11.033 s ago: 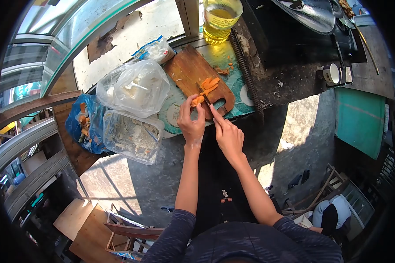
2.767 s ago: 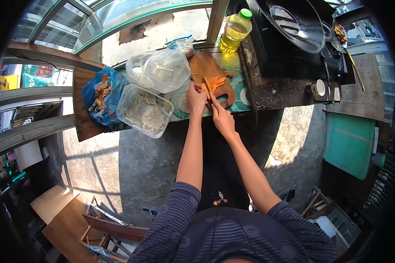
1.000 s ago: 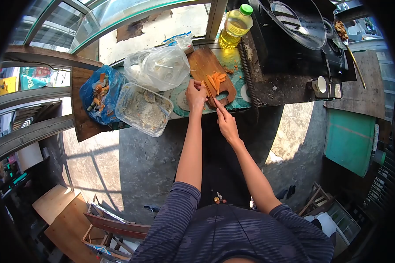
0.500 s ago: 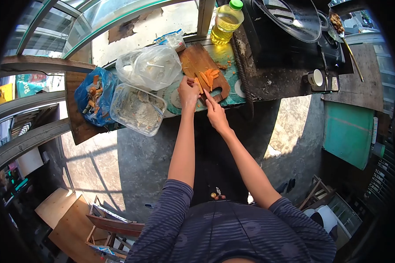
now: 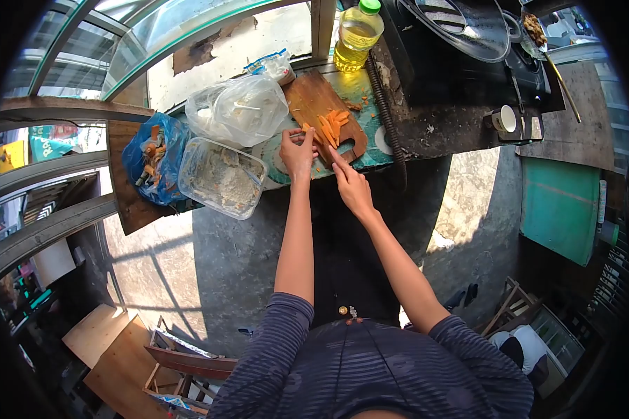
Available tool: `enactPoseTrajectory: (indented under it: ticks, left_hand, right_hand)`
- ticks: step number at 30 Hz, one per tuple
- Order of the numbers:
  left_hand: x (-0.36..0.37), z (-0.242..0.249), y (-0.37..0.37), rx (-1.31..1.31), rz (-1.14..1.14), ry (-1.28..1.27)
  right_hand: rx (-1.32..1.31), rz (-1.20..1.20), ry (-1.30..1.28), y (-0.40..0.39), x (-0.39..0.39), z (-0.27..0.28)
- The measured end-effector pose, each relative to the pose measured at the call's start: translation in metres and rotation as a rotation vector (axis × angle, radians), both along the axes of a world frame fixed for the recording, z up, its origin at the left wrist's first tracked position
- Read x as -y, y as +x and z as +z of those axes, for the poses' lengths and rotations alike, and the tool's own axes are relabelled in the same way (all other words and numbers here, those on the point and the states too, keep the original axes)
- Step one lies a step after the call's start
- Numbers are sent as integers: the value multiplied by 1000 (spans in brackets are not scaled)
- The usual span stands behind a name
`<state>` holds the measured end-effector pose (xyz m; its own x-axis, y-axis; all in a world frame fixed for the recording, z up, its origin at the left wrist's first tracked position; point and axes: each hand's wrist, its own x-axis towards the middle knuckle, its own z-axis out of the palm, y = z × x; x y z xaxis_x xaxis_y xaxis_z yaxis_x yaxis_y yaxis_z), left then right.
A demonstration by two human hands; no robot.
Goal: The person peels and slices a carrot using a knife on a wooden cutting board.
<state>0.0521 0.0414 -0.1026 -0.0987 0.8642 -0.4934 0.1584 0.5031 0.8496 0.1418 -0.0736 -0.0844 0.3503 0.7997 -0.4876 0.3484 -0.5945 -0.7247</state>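
On the wooden cutting board (image 5: pixel 309 93) lies a small heap of orange carrot sticks (image 5: pixel 334 126). At the board's near left edge my left hand (image 5: pixel 298 153) has its fingers curled against a carrot piece, which they partly hide. My right hand (image 5: pixel 355 188) is closed around the handle of a knife (image 5: pixel 332 148). The knife points away from me, towards the carrot, and its blade is hard to make out among the pieces.
Left of the board are a plastic bag (image 5: pixel 248 108), a clear tub of whitish powder (image 5: pixel 220 178) and a blue bag of scraps (image 5: pixel 136 157). Behind stands an oil bottle (image 5: pixel 356 38). To the right are a black stove (image 5: pixel 454 77), a hose (image 5: pixel 383 98) and a paper cup (image 5: pixel 503 120).
My left hand has shifted slightly left and its fingers have loosened a little. My right hand and the knife have moved slightly down, towards me. The view has tilted slightly.
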Motion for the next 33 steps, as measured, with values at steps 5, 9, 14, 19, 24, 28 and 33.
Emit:
enactPoseTrajectory:
  ticks: [5,9,14,19,24,28,33]
  left_hand:
    - [-4,-7,-1,39,22,-20]
    - [-3,-10,-7,97,42,-45]
    - [-2,-15,-6,58,49,-2]
    - [-1,-13,-5,-36,33,3]
    - [4,-5,-6,0,65,-15]
    - [4,-2,-1,47,81,40]
    - [-1,-4,7,59,42,56]
  right_hand:
    - [-222,-45,44,-3,0,-8]
    - [-262,-124,43,-3,1,-5]
    - [-325,-143,4,-9,-1,-6]
    - [-330,-115,92,-13,-1,-2]
    - [-294,-238,113,-10,-3,-2]
    - [-218,-203,61,-3,-2,-12]
    - [-263,-163,46,-3,0,-5]
